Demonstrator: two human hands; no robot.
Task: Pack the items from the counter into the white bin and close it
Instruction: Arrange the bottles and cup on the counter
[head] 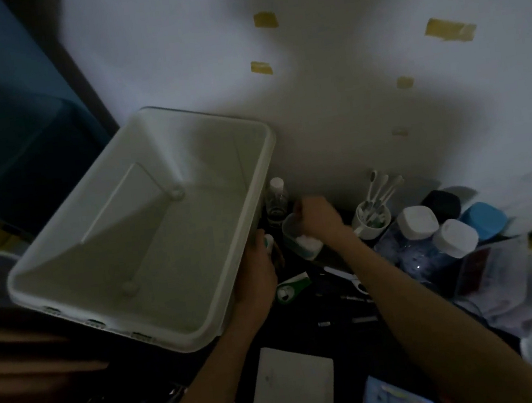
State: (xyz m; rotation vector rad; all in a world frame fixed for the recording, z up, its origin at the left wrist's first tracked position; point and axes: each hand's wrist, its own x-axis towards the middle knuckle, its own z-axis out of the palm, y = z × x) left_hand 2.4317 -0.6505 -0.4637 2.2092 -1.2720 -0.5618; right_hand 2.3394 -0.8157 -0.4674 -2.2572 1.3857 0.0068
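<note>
The white bin (262,155) stands open and empty at the left, with no lid in view. My left hand (256,272) lies against the bin's right wall, its fingers curled round a small white-and-green bottle (268,242). Just right of it, my right hand (318,218) grips the rim of a translucent cup (300,244) that holds something white. The light is dim and both hands are slightly blurred.
A clear bottle (277,196) stands behind the cup. A white mug of toothbrushes (372,216), jars with white lids (416,220), a blue lid (483,220) and a plastic bag (502,282) crowd the right. A green-and-white tube (293,286) and a flat white box (294,385) lie nearer me.
</note>
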